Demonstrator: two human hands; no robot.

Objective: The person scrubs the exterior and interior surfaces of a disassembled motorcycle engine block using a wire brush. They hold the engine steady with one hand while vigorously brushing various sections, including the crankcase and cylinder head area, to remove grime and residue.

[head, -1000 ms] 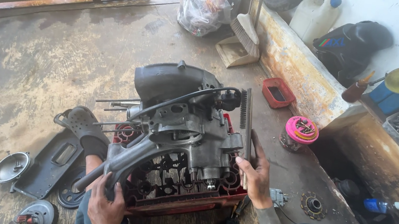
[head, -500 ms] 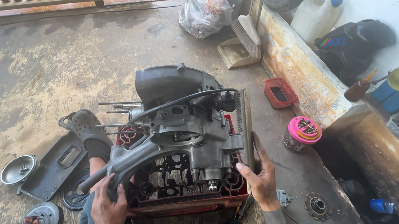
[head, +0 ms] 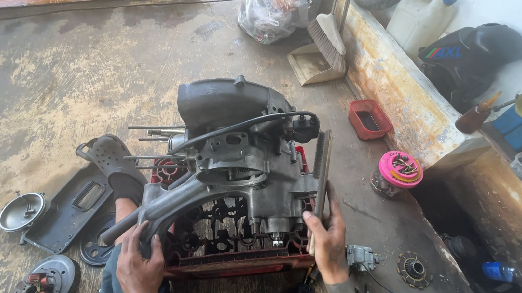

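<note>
Hands [head: 141,270] gripping greasy cast-metal engine [head: 233,156]

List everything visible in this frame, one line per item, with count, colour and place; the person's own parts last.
engine: 1, grey, centre, on the crate
crate: 1, red, under the engine
rod: 1, dark, upright beside the engine
tray: 1, red, floor by the ledge
jar: 1, pink lid, floor right of the engine
carburettor: 1, grey, floor near the right hand
bag: 1, clear plastic, top centre
dustpan: 1, beige, with a brush, top centre
jug: 1, white, top right
cover: 1, dark, floor left
sandal: 1, black, on a foot, left
left hand: grips the engine's arm
right hand: on the rod
</note>
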